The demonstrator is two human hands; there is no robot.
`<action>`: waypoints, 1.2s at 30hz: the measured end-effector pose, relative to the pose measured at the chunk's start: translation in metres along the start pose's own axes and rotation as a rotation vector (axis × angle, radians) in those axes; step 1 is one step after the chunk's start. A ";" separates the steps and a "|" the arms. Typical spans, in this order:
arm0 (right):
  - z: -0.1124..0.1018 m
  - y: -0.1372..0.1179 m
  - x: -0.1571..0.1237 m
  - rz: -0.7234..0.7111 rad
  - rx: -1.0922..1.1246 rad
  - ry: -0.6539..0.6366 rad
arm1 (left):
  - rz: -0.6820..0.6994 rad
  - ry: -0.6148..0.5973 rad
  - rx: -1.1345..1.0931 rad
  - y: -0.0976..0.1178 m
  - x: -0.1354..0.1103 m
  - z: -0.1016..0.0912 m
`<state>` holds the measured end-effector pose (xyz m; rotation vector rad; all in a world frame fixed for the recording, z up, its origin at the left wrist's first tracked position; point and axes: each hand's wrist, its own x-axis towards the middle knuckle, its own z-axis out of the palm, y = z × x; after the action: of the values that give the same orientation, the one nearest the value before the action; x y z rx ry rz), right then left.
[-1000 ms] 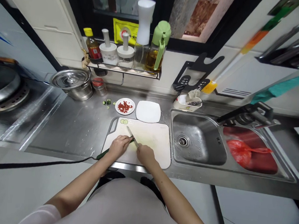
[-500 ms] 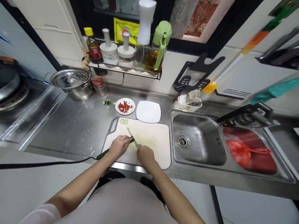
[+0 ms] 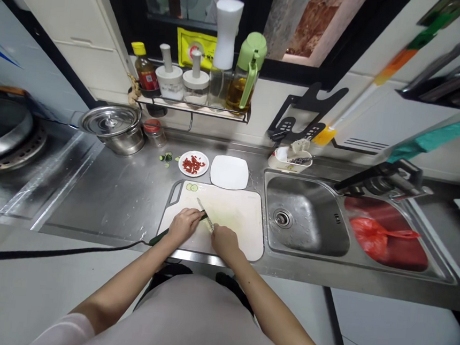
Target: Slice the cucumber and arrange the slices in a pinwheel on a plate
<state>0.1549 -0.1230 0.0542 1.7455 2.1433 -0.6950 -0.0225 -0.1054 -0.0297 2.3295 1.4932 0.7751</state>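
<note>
Under my left hand (image 3: 185, 224) lies a long dark green cucumber (image 3: 159, 236), its near end sticking out past my wrist and its cut end just beyond my fingertips. My left fingers are closed over it, pressing it to the white cutting board (image 3: 246, 211). My right hand (image 3: 224, 242) is wrapped round the handle of a knife (image 3: 204, 212); the handle itself is hidden. The blade crosses close by the cucumber's cut end, pointing away to the upper left. A couple of pale cucumber slices (image 3: 191, 187) lie at the board's far left corner.
Behind the board stand a plate of chopped red pieces (image 3: 193, 164) and a white plate (image 3: 229, 172). Green scraps (image 3: 166, 157) lie left of them. A double sink (image 3: 306, 217) is at the right, a lidded steel pot (image 3: 115, 125) at the back left. Bottles line a shelf (image 3: 203, 107).
The whole view has shifted very slightly. Both hands, the knife and the cucumber stay in almost the same place on the board.
</note>
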 end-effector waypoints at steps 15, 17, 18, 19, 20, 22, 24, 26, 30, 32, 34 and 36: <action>0.007 -0.002 0.011 0.000 0.014 0.025 | 0.009 0.002 0.004 -0.003 -0.001 0.003; 0.006 0.000 0.008 0.003 0.010 0.013 | 0.008 0.001 0.003 -0.003 -0.001 0.002; 0.006 0.001 0.005 0.008 0.006 0.005 | 0.006 0.001 0.004 -0.002 -0.001 0.001; 0.007 0.003 0.002 0.013 0.002 0.000 | 0.004 0.000 0.006 -0.001 -0.001 0.001; 0.009 0.005 -0.001 0.017 -0.002 -0.006 | 0.002 -0.001 0.008 -0.001 -0.001 0.000; 0.012 0.008 -0.007 0.022 -0.007 -0.004 | -0.005 0.002 0.010 0.001 0.000 0.000; 0.014 0.010 -0.010 0.021 -0.006 -0.002 | -0.009 0.009 0.007 0.002 0.000 0.000; 0.014 0.010 -0.007 0.018 0.000 -0.003 | -0.012 0.017 0.006 0.003 -0.001 0.000; 0.008 0.001 0.009 0.024 0.010 0.011 | -0.021 0.022 0.012 0.004 -0.001 0.001; 0.005 -0.004 0.017 0.020 0.014 0.032 | -0.024 0.017 0.014 0.004 0.000 0.000; 0.004 -0.006 0.022 0.017 0.018 0.036 | -0.026 0.015 0.017 0.005 0.000 0.000; 0.005 -0.005 0.021 0.017 0.019 0.022 | -0.027 0.016 0.019 0.005 0.000 0.000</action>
<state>0.1446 -0.1094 0.0405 1.7867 2.1411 -0.6964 -0.0188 -0.1079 -0.0271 2.3165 1.5423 0.7784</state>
